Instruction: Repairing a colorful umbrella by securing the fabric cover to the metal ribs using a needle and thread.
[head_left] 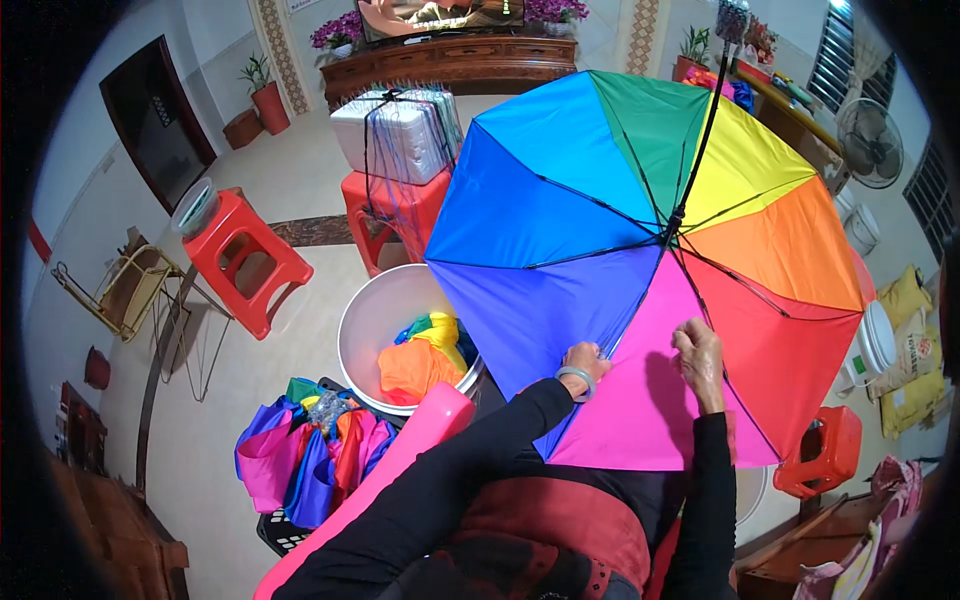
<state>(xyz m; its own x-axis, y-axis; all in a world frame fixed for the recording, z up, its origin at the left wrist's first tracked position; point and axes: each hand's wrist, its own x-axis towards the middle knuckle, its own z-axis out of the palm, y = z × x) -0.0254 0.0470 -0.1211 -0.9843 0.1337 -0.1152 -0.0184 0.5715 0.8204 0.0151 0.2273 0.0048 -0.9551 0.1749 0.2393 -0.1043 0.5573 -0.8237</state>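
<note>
At the far left of the frame a red plastic stool (245, 262) is standing on the pale floor with a clear lidded container (195, 206) sitting at its upper corner. Lower down, a heap of folded rainbow umbrella covers (305, 450) is lying in a dark crate. Just right of it a white bucket (372, 312) is holding more coloured fabric (425, 358), and above the bucket a white foam box (395, 135) tied with cord is resting on a second red stool (395, 215). A pink foam roll (400, 455) is slanting from the bottom edge up toward the bucket.

Filling the centre and right, an open rainbow umbrella (560, 200) is lying with its inside facing the camera, ribs and black shaft showing. The left hand (583, 360), a pale bangle on its wrist, is curling its fingers tightly together around a rib at the seam of the blue and pink panels. The right hand (698, 345) is pressing its fingers together on the rib between pink and red, pinching the fabric there. Another red stool (825, 450) is standing at the lower right.
</note>
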